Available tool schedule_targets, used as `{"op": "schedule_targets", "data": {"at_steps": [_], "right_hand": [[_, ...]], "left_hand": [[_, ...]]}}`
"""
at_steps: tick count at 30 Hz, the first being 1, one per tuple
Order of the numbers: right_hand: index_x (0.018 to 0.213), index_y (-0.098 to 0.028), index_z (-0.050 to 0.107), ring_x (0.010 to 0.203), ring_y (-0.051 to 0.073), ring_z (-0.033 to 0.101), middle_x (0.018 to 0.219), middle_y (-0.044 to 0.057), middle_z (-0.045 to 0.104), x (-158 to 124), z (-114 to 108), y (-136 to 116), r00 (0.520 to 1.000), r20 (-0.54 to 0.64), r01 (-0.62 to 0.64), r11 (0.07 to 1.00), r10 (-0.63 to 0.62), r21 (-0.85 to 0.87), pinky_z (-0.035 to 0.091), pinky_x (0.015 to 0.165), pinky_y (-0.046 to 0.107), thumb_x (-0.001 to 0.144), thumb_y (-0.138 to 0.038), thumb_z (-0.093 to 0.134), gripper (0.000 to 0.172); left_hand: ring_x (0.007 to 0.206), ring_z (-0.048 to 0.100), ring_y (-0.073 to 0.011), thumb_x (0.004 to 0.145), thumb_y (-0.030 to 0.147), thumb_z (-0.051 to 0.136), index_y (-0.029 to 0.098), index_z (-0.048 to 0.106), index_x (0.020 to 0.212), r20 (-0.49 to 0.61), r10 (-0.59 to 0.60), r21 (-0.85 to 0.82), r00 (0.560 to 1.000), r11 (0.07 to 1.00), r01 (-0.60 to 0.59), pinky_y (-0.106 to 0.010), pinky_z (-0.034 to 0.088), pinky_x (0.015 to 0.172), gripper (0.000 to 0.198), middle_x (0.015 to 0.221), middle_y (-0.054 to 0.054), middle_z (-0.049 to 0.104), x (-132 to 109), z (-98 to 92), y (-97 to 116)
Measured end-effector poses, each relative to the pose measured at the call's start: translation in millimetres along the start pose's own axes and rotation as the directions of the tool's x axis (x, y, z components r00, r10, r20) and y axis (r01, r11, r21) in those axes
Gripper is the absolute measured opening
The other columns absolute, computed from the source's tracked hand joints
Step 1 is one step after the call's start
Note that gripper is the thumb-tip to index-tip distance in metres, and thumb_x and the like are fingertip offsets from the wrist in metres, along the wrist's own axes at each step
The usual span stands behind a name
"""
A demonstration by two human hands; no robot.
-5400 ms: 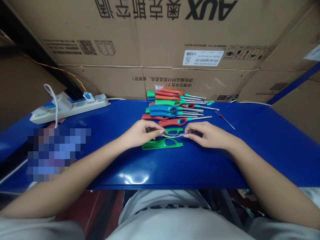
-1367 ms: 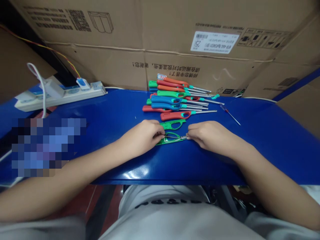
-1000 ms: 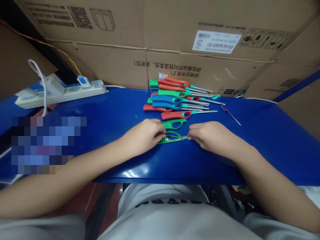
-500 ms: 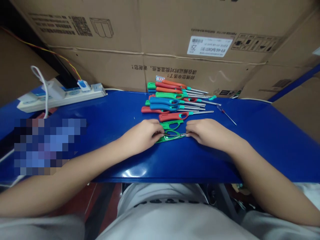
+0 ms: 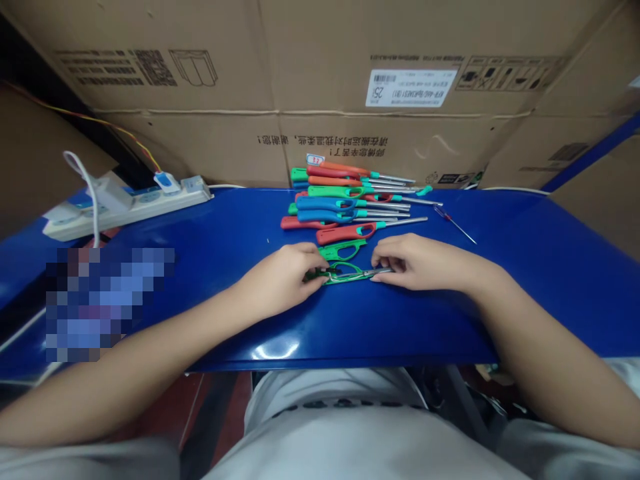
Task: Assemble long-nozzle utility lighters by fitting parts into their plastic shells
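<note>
On the blue table (image 5: 225, 233), my left hand (image 5: 280, 277) pinches the handle end of a green plastic lighter shell (image 5: 345, 272) with a thin wire and a metal tube lying in it. My right hand (image 5: 423, 261) pinches the metal tube end of the same piece. A second green shell half (image 5: 344, 249) lies just behind it, partly hidden by my fingers. Further back is a pile of long-nosed lighters (image 5: 345, 200) in red, blue, green and orange, their metal tubes pointing right.
A small red-handled screwdriver (image 5: 454, 223) lies right of the pile. A white power strip (image 5: 127, 203) with plugs and cables sits at the back left. Large cardboard boxes (image 5: 350, 87) wall off the back. A blurred patch covers the left table area.
The green shell under my fingers has shifted slightly; the metal tube now shows at my right fingertips. Both hands stay pinched on it. The camera view has tilted a little.
</note>
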State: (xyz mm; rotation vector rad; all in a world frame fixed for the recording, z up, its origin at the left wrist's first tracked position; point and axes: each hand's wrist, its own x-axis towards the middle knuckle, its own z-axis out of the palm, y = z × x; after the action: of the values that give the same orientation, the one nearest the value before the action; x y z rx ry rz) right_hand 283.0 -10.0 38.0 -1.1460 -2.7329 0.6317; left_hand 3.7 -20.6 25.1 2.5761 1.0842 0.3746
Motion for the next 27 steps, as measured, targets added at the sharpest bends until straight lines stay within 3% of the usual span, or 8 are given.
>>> {"op": "schedule_targets", "data": {"at_steps": [5, 10, 15, 22, 27], "right_hand": [[0.102, -0.018, 0.066, 0.073, 0.015, 0.057, 0.094, 0.006, 0.064, 3.4, 9.1, -2.5, 0.988, -0.105, 0.115, 0.993, -0.114, 0.004, 0.042, 0.064, 0.026, 0.095, -0.035, 0.062, 0.019], [0.111, -0.022, 0.064, 0.085, 0.019, 0.063, 0.112, 0.008, 0.063, 7.9, 22.3, -8.4, 0.986, -0.088, 0.136, 0.987, -0.143, -0.084, 0.043, 0.069, 0.028, 0.096, -0.042, 0.062, 0.026], [0.109, -0.022, 0.062, 0.079, 0.017, 0.062, 0.111, 0.006, 0.062, 12.0, 29.4, -6.2, 0.985, -0.089, 0.133, 0.984, -0.144, -0.122, 0.043, 0.067, 0.027, 0.099, -0.035, 0.057, 0.018], [0.102, -0.022, 0.061, 0.084, 0.016, 0.061, 0.111, 0.006, 0.059, 11.6, 29.8, -4.6, 0.978, -0.132, 0.156, 0.987, -0.160, -0.039, 0.044, 0.070, 0.027, 0.097, -0.025, 0.057, 0.007], [0.110, -0.022, 0.060, 0.088, 0.017, 0.062, 0.113, 0.006, 0.063, 13.1, 29.4, -6.1, 0.980, -0.120, 0.160, 0.987, -0.162, -0.023, 0.045, 0.071, 0.027, 0.096, -0.026, 0.058, 0.014]], "left_hand": [[0.087, 0.067, -0.0190, 0.094, 0.025, 0.063, 0.015, 0.074, 0.108, 0.020, -0.006, 0.006, 1.000, 1.000, 0.005, -0.030, 0.054, 0.079, 0.020, 0.102, -0.008, 0.068, -0.5, -1.8, 3.0], [0.091, 0.068, -0.0207, 0.088, 0.028, 0.071, 0.015, 0.072, 0.109, 0.062, -0.025, 0.026, 0.998, 0.999, 0.023, -0.031, 0.056, 0.080, 0.025, 0.107, -0.007, 0.067, -2.2, -2.5, 5.9], [0.089, 0.069, -0.0207, 0.090, 0.023, 0.067, 0.017, 0.071, 0.108, 0.065, -0.029, 0.130, 0.997, 0.991, 0.020, -0.031, 0.055, 0.076, 0.020, 0.106, -0.007, 0.066, -4.0, -1.7, 9.5], [0.089, 0.069, -0.0218, 0.094, 0.028, 0.063, 0.018, 0.071, 0.108, 0.085, -0.038, 0.248, 0.996, 0.969, 0.016, -0.031, 0.055, 0.072, 0.019, 0.105, -0.005, 0.066, -6.3, -2.5, 13.8], [0.092, 0.068, -0.0235, 0.094, 0.029, 0.063, 0.021, 0.073, 0.108, 0.070, -0.051, 0.382, 0.996, 0.924, 0.020, -0.030, 0.051, 0.065, 0.019, 0.104, -0.005, 0.069, -9.3, -2.6, 19.1]]}}
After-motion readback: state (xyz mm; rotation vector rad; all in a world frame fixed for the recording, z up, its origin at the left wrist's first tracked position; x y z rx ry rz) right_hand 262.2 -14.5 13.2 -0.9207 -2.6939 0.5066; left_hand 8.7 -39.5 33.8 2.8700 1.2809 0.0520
